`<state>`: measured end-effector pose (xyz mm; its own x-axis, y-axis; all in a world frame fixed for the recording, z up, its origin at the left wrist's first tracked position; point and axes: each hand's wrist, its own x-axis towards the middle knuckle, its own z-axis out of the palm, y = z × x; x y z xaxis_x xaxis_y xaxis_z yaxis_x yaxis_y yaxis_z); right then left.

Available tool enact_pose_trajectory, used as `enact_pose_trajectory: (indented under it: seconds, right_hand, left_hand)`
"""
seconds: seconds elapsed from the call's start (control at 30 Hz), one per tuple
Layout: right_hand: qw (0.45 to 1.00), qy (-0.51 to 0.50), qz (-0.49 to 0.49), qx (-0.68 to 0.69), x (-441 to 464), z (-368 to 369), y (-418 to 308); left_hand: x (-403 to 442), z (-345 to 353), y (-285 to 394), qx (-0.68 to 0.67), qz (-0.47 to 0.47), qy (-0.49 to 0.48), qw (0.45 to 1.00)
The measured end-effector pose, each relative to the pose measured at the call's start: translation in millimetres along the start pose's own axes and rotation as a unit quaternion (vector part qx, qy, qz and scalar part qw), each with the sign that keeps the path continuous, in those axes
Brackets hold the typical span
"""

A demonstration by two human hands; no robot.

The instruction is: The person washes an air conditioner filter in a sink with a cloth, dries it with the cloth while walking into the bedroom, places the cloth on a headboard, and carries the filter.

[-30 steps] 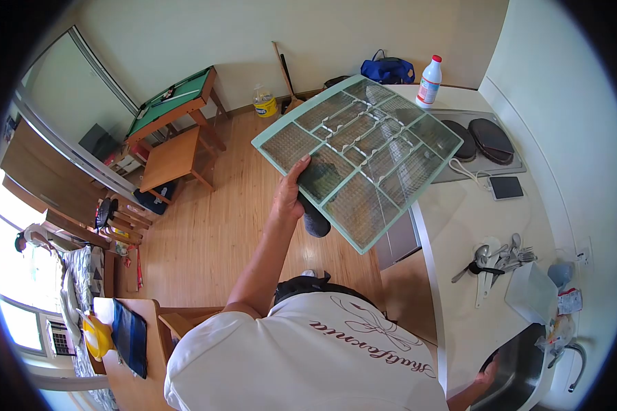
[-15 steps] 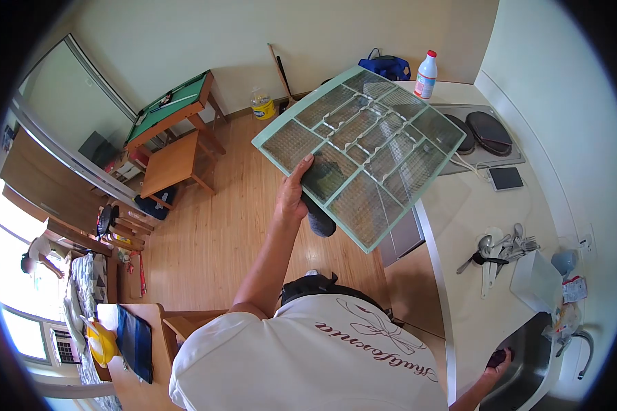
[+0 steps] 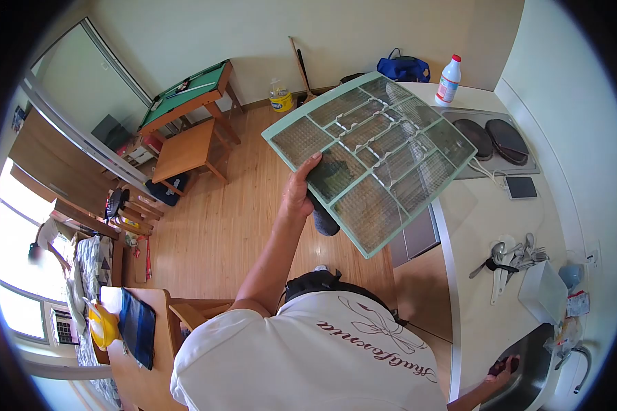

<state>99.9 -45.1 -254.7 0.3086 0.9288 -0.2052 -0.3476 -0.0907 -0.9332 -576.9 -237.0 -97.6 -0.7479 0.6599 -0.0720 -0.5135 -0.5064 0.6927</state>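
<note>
My left hand (image 3: 298,190) grips the lower left edge of a green-framed mesh filter (image 3: 373,161), thumb on top and fingers hidden beneath. The filter is held tilted in the air beside the counter, its mesh grey-brown with a darker patch near my thumb. Low at the right, my right hand (image 3: 502,378) is closed around a small dark object (image 3: 504,365) over the metal sink (image 3: 528,353). What the dark object is cannot be made out.
On the counter (image 3: 473,226) lie cutlery (image 3: 504,260), a white container (image 3: 543,291), a phone (image 3: 521,187) and a white bottle (image 3: 449,81). The faucet (image 3: 583,366) stands beside the sink. Another person (image 3: 44,243) is by the window at the far left.
The view has shifted slightly. My right hand has moved at the sink, and the dark object in it now shows more. My left hand still holds the filter. The other person has moved.
</note>
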Motion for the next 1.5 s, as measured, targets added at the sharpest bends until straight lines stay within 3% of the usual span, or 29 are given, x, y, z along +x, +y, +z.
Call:
enact_pose_trajectory:
  seconds: [0.13,0.27,0.33,0.77,1.03,1.2,1.37,1.43,1.47,1.5]
  right_hand:
    - [0.993,0.074,0.038,-0.084,-17.7,47.1,-13.4]
    - [0.990,0.092,0.088,-0.068,-21.0,67.8,-27.4]
    - [0.978,0.157,0.109,-0.082,-6.1,67.0,-23.6]
    - [0.994,0.056,0.097,-0.005,64.0,-1.0,22.8]
    - [0.996,0.052,0.069,-0.005,81.6,-15.8,35.1]
    - [0.999,0.044,0.027,0.003,77.6,-19.6,38.0]
    - [0.997,0.017,-0.072,0.007,55.6,-30.6,15.2]
    - [0.983,0.117,0.122,0.078,16.4,-2.4,-29.0]
    - [0.982,0.119,0.123,0.078,7.2,-2.4,-25.1]
    - [0.990,0.142,-0.004,-0.022,-7.9,-8.3,-17.8]
  left_hand:
    - [2.3,-4.4,-5.1,-0.005,0.011,0.021,1.000]
    - [6.1,-8.8,-9.7,-0.007,0.023,0.019,1.000]
    - [9.4,-15.3,-11.6,-0.012,0.016,0.024,1.000]
    - [7.5,-11.2,-14.2,-0.021,0.018,0.046,0.999]
    - [9.8,-15.8,-16.2,-0.014,0.024,0.041,0.999]
    - [11.6,-18.8,-16.9,-0.017,0.024,0.044,0.999]
    - [10.9,-17.2,-13.8,-0.016,0.018,0.029,0.999]
    - [10.6,-17.3,-12.1,-0.013,0.019,0.033,0.999]
    - [10.5,-17.6,-11.3,-0.008,0.018,0.036,0.999]
    - [12.8,-17.7,-11.0,-0.003,0.010,0.029,1.000]
